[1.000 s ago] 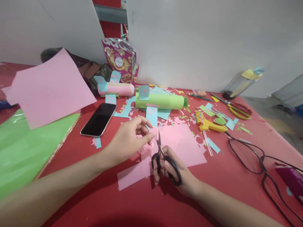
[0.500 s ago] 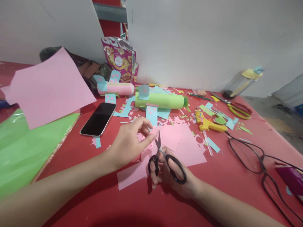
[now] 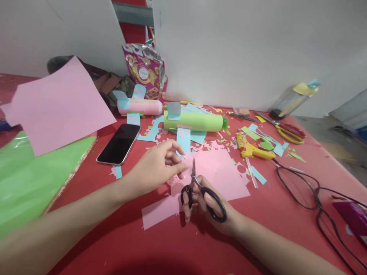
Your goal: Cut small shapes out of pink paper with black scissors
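My right hand (image 3: 216,212) grips scissors (image 3: 194,177) by their black handles, blades pointing away from me and close together. Left of the blades is my left hand (image 3: 156,166), thumb stretched out and apart from the curled forefinger; I make out no paper between them. Beneath both hands lie pink paper sheets (image 3: 229,175), with a narrow pink strip (image 3: 157,214) nearer to me. Small pink cuttings (image 3: 216,145) are scattered just beyond the sheets.
Behind stand a green paper tube with blue fins (image 3: 197,121) and a pink one (image 3: 143,107). A phone (image 3: 119,144) lies to the left, near a large pink sheet (image 3: 63,103). At right are a yellow glue gun (image 3: 252,149), its cable (image 3: 317,194), more scissors (image 3: 286,130) and a bottle (image 3: 295,99).
The small pink piece between my left thumb and finger no longer shows there, and the fingers have parted. The scissor blades have come closer together. Both hands have barely shifted.
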